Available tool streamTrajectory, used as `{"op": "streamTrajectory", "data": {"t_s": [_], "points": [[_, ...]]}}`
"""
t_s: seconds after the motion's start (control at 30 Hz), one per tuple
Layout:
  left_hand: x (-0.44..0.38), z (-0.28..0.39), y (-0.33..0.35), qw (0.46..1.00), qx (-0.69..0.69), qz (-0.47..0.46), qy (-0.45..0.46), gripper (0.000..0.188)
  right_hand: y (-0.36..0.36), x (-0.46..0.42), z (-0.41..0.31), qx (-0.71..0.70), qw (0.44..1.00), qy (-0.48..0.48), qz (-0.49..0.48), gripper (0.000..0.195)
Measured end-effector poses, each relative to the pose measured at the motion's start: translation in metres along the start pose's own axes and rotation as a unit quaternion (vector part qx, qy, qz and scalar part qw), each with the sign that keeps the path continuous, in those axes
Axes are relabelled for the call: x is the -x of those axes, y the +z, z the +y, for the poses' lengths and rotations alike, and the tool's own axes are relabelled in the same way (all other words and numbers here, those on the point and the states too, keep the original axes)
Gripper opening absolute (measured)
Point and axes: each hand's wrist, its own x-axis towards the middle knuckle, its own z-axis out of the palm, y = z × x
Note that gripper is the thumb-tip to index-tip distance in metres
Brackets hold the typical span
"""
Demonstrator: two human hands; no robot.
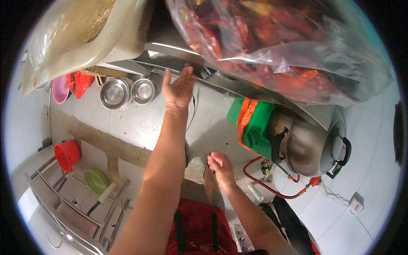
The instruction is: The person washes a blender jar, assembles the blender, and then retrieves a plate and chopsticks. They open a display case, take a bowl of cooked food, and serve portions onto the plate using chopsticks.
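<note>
My left hand [179, 86] reaches forward to the edge of a metal shelf [173, 50], its fingers apart and nothing visible in it; whether it touches the shelf I cannot tell. Lower and to the right, my right hand [220, 169] hangs in front of my body with bent fingers, and no held object shows. At the upper right, close to the camera, is a clear plastic bag [280, 60] of what look like dried red chillies. A translucent bag [76, 38] with grainy, tan contents fills the upper left.
Steel bowls [115, 94] and a pink basin [60, 90] stand at the left. A red bucket [67, 155] and green basin [96, 181] are near a metal rack [70, 204]. At the right are a green container [259, 127], a large steel pot [310, 146] and a red hose [271, 191].
</note>
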Motion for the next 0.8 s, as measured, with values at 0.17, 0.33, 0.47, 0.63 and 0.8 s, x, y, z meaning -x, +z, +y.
{"op": "streamTrajectory", "data": {"t_s": [0.17, 0.33, 0.47, 0.63, 0.8], "points": [[-0.005, 0.068, -0.04, 0.954, 0.246, 0.121, 0.122, 0.047, -0.016, 0.04, 0.022, -0.017, 0.998, 0.063, -0.019, 0.028], [0.081, 0.13, -0.101, 0.917, 0.212, 0.281, 0.187, 0.024, -0.022, 0.029, -0.003, 0.051, 0.998, 0.025, -0.029, 0.021], [0.163, 0.131, -0.075, 0.924, -0.158, 0.257, 0.236, 0.013, -0.006, 0.011, -0.048, 0.072, 0.997, -0.015, -0.023, 0.022], [0.256, 0.073, 0.048, 0.797, -0.581, 0.14, 0.086, 0.053, 0.046, 0.018, -0.121, 0.078, 0.993, -0.014, -0.087, 0.035], [0.301, 0.022, 0.114, 0.728, -0.685, -0.001, 0.017, 0.037, 0.098, 0.036, -0.171, 0.028, 0.971, -0.034, -0.234, 0.059]]}}
